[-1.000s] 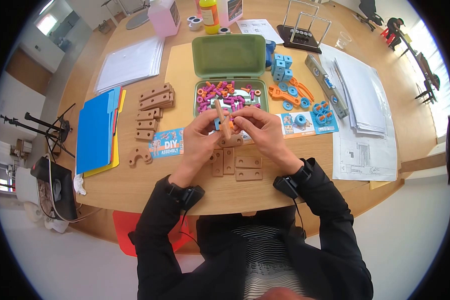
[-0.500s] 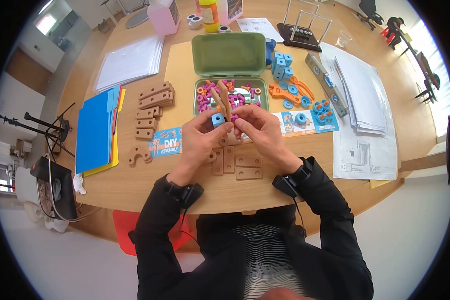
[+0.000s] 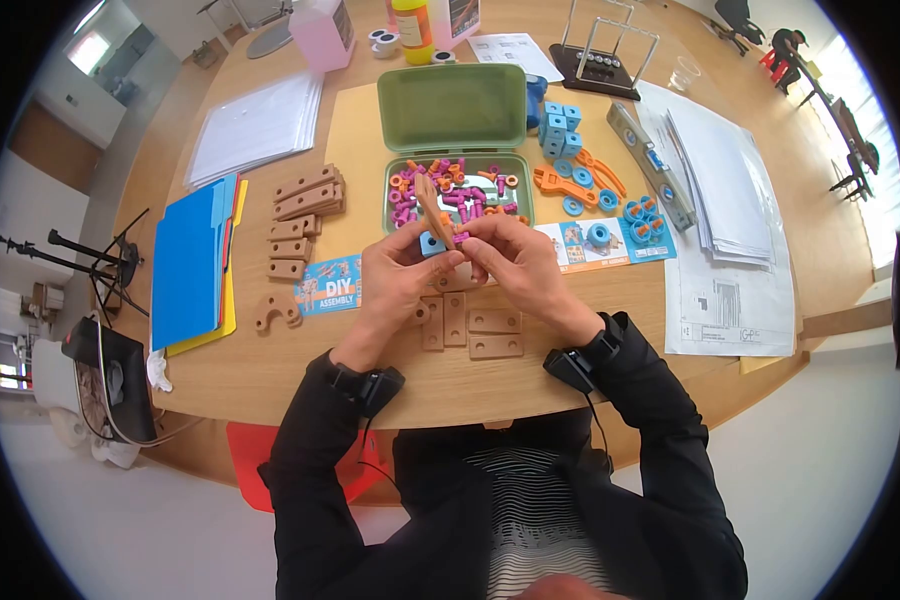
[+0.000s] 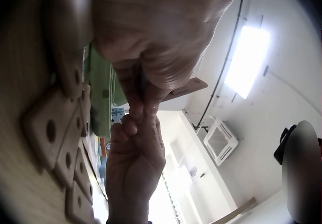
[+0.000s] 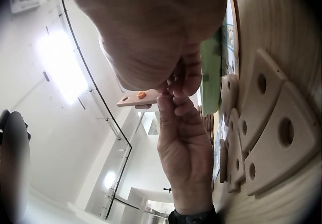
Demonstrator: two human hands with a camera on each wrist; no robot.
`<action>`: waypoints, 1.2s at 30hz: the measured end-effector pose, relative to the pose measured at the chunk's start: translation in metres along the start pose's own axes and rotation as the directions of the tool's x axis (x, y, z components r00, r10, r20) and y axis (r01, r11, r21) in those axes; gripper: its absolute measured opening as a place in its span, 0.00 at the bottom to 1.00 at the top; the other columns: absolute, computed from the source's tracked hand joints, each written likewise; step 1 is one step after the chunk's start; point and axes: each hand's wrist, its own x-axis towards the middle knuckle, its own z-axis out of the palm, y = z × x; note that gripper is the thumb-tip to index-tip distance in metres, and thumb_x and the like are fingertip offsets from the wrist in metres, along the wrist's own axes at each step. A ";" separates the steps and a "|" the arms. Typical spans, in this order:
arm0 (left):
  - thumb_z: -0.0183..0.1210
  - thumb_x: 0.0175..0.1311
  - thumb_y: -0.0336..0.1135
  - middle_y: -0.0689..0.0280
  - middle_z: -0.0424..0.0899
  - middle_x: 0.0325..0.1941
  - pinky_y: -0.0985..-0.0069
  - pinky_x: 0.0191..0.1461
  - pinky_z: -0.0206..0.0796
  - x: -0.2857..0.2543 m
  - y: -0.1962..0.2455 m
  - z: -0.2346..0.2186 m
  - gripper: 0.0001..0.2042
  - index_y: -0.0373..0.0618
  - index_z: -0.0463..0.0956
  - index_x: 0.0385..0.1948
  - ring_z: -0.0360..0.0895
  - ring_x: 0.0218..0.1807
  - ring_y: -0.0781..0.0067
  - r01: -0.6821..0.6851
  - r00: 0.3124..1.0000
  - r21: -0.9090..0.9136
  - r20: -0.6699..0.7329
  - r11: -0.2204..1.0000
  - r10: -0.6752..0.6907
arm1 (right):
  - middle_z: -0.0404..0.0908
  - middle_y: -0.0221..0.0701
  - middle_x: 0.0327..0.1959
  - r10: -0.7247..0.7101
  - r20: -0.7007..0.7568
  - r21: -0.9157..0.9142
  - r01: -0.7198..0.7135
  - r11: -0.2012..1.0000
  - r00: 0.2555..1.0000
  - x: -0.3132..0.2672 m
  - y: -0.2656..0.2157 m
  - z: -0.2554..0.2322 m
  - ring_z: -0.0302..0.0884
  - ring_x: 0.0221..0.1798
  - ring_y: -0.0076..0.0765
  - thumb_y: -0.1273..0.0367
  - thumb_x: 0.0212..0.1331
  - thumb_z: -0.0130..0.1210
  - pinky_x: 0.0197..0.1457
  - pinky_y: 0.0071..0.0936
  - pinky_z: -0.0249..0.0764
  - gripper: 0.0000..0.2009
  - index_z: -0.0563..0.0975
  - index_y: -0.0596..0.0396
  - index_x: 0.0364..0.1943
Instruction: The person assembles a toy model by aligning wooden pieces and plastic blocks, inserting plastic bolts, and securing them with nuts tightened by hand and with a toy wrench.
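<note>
In the head view my left hand (image 3: pixel 395 278) grips a blue cube block (image 3: pixel 431 244) together with brown holed strips (image 3: pixel 429 204), which stick up over the open box. My right hand (image 3: pixel 523 266) pinches a purple bolt (image 3: pixel 460 240) at the right face of the strips, opposite the cube. Both hands' fingertips meet around this joint, seen close up in the wrist views. An orange piece (image 5: pixel 141 95) shows on the raised strip in the right wrist view. Fingers hide most of the bolt and the lower strip ends.
Behind the hands stands a green box (image 3: pixel 454 110) with purple and orange bolts and nuts. Loose brown strips (image 3: pixel 495 346) lie in front; more brown pieces (image 3: pixel 307 192) are stacked left. Blue cubes (image 3: pixel 560 130), orange tools (image 3: pixel 566 186) and blue wheels (image 3: pixel 645 222) sit right.
The strips have turned in my hands, bringing the blue cube into sight on the left, and now lean more to the left. My right fingers stay close against the joint, pinching the purple bolt.
</note>
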 end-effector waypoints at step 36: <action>0.72 0.64 0.20 0.66 0.90 0.43 0.78 0.44 0.80 -0.001 -0.005 -0.002 0.19 0.35 0.83 0.57 0.85 0.40 0.79 0.001 0.998 -0.021 0.059 1.000 0.000 | 0.87 0.34 0.36 -0.135 0.002 -0.339 0.128 0.932 0.991 -0.001 -0.002 -0.001 0.83 0.34 0.24 0.67 0.75 0.63 0.39 0.26 0.79 0.10 0.81 0.60 0.51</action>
